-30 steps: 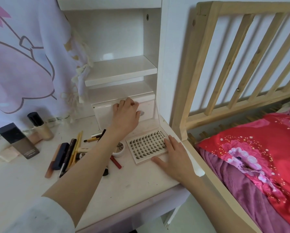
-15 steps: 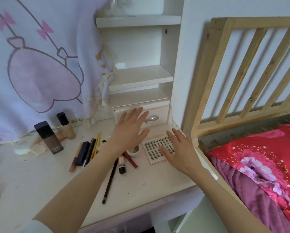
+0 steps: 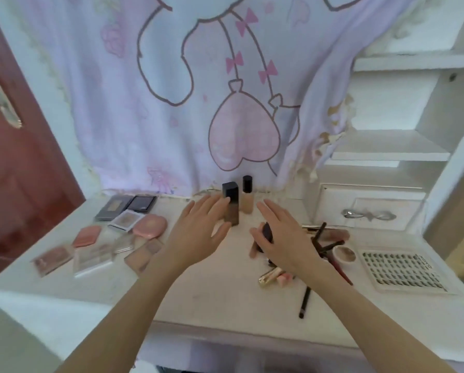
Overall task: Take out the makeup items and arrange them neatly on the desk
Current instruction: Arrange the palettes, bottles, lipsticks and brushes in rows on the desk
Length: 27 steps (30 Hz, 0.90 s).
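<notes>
A big pale lilac cloth (image 3: 198, 90) with pink hearts and bows hangs across the back, and below it runs the white desk (image 3: 212, 294), makeup spread right along it. On the right stands a white shelf unit (image 3: 403, 146) with its small drawer (image 3: 370, 211) pushed in, silver handle facing out; a reddish-brown door (image 3: 13, 168) fills the left edge.

Both arms reach in over the desk. The left hand (image 3: 196, 235) is spread, fingers straight, fingertips right at the dark square foundation bottle (image 3: 231, 207), holding nothing that I can see. The right hand (image 3: 284, 238) is spread too, fingers loose, hovering above a dark rounded item (image 3: 267, 234) (too blurred to name) that sits under the palm; nothing is gripped.

Over on the far right lies the lash tray (image 3: 400, 270), flat, rows of dark clusters showing. On the left a group of palettes (image 3: 126, 211) and a pink compact (image 3: 150, 226) lie side by side, with clear-cased blushes (image 3: 91, 254) nearer the front edge. Behind the dark bottle stands a beige foundation bottle (image 3: 247, 197) with a black cap, upright, just beside it. Between the right hand and the lash tray sits a jumble of pencils (image 3: 322, 238), a small round pot (image 3: 344, 253), and a gold lipstick (image 3: 270, 274) lying on its side. One black pencil (image 3: 305, 301) lies alone nearer the front edge.
</notes>
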Motion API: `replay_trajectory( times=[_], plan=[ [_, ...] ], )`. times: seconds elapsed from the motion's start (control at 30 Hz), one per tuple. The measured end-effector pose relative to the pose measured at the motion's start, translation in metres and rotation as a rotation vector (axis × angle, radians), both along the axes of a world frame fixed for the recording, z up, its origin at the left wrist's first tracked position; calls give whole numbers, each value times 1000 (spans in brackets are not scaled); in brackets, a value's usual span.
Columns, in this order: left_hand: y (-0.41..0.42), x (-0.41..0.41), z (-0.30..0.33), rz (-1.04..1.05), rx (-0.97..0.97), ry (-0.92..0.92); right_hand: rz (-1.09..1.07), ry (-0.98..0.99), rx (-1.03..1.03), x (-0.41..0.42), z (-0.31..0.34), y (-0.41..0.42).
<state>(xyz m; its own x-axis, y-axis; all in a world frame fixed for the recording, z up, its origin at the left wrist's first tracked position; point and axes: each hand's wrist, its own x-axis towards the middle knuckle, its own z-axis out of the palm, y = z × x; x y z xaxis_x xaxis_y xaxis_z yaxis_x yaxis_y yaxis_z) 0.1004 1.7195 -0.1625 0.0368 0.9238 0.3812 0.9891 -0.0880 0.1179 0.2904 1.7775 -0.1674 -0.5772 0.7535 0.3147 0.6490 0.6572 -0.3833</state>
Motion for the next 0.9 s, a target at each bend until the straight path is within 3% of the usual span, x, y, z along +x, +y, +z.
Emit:
replay_trajectory(
  times=[0.27,0.5,0.77,0.9],
  plan=[
    [-72,-134,-26,262,-111,-34,242,-67,-107,-142,-19,-18],
    [-55,-243,-56,484,-266,-165,343,-158,-155,-264,-30,32],
    [-9,-299,-82,451,-378,-193,332,-432,-143,-354,-70,55],
    [-2,-306,-85,495,-276,-208,344,-440,-158,-351,-83,57]
  ],
)
